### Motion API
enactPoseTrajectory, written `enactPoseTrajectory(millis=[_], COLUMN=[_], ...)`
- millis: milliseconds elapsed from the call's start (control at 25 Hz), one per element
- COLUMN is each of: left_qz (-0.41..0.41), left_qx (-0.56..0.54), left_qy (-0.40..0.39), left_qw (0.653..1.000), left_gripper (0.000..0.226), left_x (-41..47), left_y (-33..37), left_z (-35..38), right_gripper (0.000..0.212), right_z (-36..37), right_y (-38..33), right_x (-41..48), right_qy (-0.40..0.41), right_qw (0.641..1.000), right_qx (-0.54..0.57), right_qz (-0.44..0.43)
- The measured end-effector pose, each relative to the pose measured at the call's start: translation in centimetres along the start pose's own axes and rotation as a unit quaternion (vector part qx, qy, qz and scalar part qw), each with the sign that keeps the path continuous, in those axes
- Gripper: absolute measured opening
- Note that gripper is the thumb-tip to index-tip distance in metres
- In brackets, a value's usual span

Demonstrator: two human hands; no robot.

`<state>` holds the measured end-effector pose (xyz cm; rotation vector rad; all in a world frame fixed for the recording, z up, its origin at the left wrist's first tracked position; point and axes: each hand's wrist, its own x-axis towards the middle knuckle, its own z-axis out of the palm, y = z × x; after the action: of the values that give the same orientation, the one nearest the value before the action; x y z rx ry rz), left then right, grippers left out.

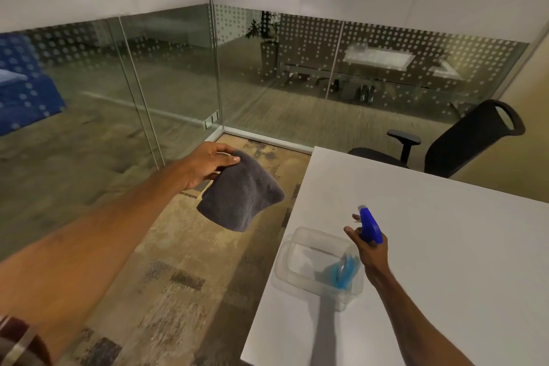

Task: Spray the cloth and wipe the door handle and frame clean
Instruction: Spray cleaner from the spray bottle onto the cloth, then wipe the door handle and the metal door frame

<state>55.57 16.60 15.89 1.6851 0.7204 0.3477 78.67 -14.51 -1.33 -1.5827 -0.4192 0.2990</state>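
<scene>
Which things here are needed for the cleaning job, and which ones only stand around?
For the job:
grey cloth, in left hand
blue spray bottle, in right hand

Just there:
clear plastic tub
white table
black office chair
potted plant

The person's left hand is held out over the patterned carpet, pinching a grey cloth by its upper edge so the rest hangs free. The right hand is closed around a spray bottle with a blue trigger head, its nozzle aimed toward the cloth, above a clear plastic container on the white desk. A black office chair stands behind the desk, near the glass partition.
</scene>
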Motion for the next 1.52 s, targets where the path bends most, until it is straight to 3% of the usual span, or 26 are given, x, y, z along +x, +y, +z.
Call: enactPoseTrajectory(millis=[240, 480, 600, 680, 760, 840, 880, 1000, 1120, 1240, 1320, 1440, 1520], left_qz=[-0.014, -0.009, 0.0, 0.008, 0.013, 0.013, 0.016, 0.022, 0.025, 0.029, 0.028, 0.022, 0.019], left_qx=[-0.012, -0.015, -0.019, -0.026, -0.036, -0.046, -0.045, -0.021, -0.011, -0.014, -0.02, -0.02, -0.018], left_qy=[0.008, 0.009, 0.006, 0.005, 0.005, 0.006, 0.005, 0.009, 0.023, 0.034, 0.042, 0.068, 0.083], left_qw=[1.0, 1.0, 1.0, 1.0, 0.999, 0.999, 0.999, 0.999, 0.999, 0.999, 0.999, 0.997, 0.996], left_gripper=[0.021, 0.015, 0.011, 0.011, 0.012, 0.011, 0.012, 0.011, 0.012, 0.015, 0.014, 0.009, 0.009], left_x=[-0.1, -0.3, -0.6, -0.9, -1.4, -2.2, -2.6, -4.5, -7.2, -11.0, -14.0, -19.1, -22.6], left_y=[-0.3, -0.4, -0.6, -0.8, -1.1, -1.3, -1.4, -1.6, -1.9, -3.0, -3.9, -5.4, -6.6], left_z=[-0.3, -0.4, -0.6, -0.6, -0.8, -1.2, -1.6, -3.9, -7.3, -11.4, -14.3, -19.1, -21.9], right_gripper=[0.048, 0.034, 0.053, 0.071, 0.086, 0.092, 0.091, 0.081, 0.079, 0.082, 0.074, 0.029, 0.013], right_z=[-0.4, -0.2, -0.1, -0.1, 0.6, 2.8, 4.6, 11.3, 18.0, 24.8, 28.8, 34.1, 37.1], right_y=[0.5, 0.9, 1.1, 1.4, 2.2, 3.1, 3.1, 0.2, -5.7, -11.8, -14.9, -17.2, -17.5], right_x=[0.9, 1.1, 0.6, -0.5, -2.8, -6.2, -8.0, -10.8, -10.2, -10.3, -11.5, -14.7, -17.5], right_qy=[-0.023, -0.015, 0.012, 0.063, 0.18, 0.269, 0.268, 0.14, -0.074, -0.288, -0.39, -0.495, -0.544], right_qw=[0.999, 0.998, 0.999, 0.997, 0.98, 0.955, 0.955, 0.984, 0.991, 0.934, 0.886, 0.825, 0.797], right_qx=[0.017, 0.036, 0.014, -0.029, -0.053, -0.078, -0.093, -0.107, -0.093, -0.108, -0.109, -0.131, -0.123], right_qz=[0.017, 0.048, 0.047, 0.032, 0.069, 0.095, 0.089, 0.022, -0.068, -0.183, -0.225, -0.238, -0.232])
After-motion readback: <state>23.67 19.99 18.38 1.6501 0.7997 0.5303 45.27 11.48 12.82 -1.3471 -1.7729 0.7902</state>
